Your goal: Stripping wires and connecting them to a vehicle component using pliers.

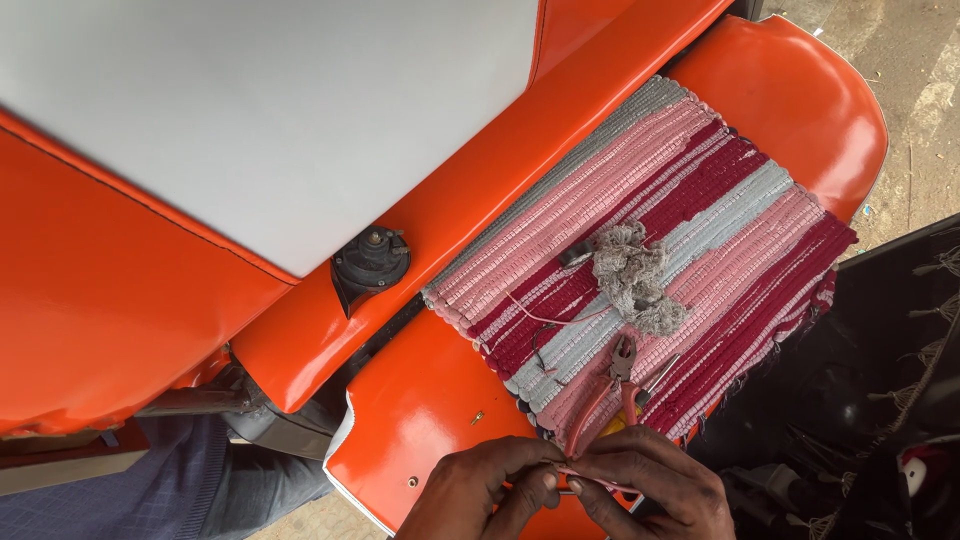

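- Wire (590, 481): one thin pinkish strand, pinched between both hands at the bottom edge of the view, over the orange fender (420, 410).
- Left hand (490, 487): fingers closed on the wire's left end.
- Right hand (655, 482): fingers closed on the wire's right part; its wrist is cut off by the frame.
- Pliers (612, 385): one pair, red handles, lying on the striped mat (700, 190), handle ends hidden behind the hands.
- Rag (637, 277): one grey wad on the mat.
- Second loose wire (545, 320): one, on the mat; its ends are hard to make out.
- Horn (371, 260): one, black and round, partly tucked under the panel.
- Small screw (478, 416): one, on the fender.
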